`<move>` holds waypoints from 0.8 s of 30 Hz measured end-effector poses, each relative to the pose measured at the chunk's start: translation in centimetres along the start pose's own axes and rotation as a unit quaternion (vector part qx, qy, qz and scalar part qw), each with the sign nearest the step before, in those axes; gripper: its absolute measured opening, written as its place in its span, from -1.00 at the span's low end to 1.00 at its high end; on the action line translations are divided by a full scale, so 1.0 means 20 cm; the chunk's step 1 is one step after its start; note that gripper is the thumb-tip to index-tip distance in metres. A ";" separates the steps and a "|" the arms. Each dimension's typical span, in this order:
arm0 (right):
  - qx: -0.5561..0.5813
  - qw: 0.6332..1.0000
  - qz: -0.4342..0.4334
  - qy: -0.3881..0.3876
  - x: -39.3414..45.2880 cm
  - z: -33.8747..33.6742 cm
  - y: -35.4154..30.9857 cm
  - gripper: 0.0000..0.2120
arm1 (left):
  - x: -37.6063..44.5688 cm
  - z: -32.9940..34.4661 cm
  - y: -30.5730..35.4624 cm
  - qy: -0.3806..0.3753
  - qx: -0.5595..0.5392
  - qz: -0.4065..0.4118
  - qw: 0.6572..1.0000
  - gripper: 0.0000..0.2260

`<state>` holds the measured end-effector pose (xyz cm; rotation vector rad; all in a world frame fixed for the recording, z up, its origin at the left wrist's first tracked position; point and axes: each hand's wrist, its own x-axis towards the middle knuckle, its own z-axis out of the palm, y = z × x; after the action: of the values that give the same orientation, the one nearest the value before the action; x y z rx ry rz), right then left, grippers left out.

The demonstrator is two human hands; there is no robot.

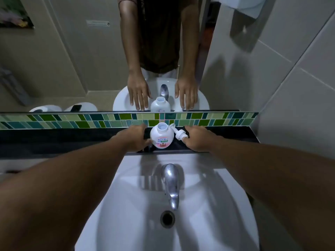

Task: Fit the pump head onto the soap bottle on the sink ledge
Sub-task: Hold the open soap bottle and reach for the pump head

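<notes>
A round white soap bottle (161,136) with a pink label stands upright on the dark sink ledge (72,140), its neck open and uncapped. The white pump head (178,133) lies on its side on the ledge, just right of the bottle and touching it. My left hand (135,136) rests on the ledge against the bottle's left side, fingers extended, thumb at the bottle's wall. My right hand (197,140) lies flat on the ledge right of the pump head, thumb tip at its nozzle. Neither hand grips anything.
A white basin (208,205) with a chrome faucet (171,183) and a drain (167,219) lies below the ledge. A green mosaic tile strip (72,120) and a mirror (72,69) rise right behind the ledge. A tiled wall (290,87) closes the right side.
</notes>
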<state>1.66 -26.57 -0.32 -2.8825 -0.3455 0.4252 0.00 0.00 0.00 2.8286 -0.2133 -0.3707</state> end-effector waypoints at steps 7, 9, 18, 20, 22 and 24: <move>-0.024 1.000 -0.007 -0.002 0.05 0.09 -0.01 -0.35 | 0.05 0.06 0.01 0.018 0.029 0.029 0.999 -0.05; -0.043 0.999 -0.012 -0.007 0.06 0.11 -0.02 -0.29 | 0.07 0.08 0.01 0.012 0.043 0.038 0.998 0.02; -0.067 0.998 -0.020 0.004 0.09 0.22 -0.02 -0.36 | 0.10 0.20 0.05 0.037 -0.102 0.065 0.992 -0.05; -0.082 0.996 -0.024 0.021 0.10 0.21 -0.03 -0.40 | 0.09 0.22 0.05 0.063 -0.133 0.064 0.987 -0.12; -0.097 0.994 -0.027 0.029 0.10 0.21 -0.05 -0.43 | 0.07 0.23 0.05 0.091 -0.146 0.064 0.983 -0.19; -0.095 0.995 -0.027 0.031 0.10 0.21 -0.07 -0.46 | 0.06 0.24 0.06 0.115 -0.165 0.069 0.977 -0.26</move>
<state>2.02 -24.09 -4.41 -3.0538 -0.4759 0.3080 -0.30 -2.60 -4.35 2.4852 -0.2704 -0.0408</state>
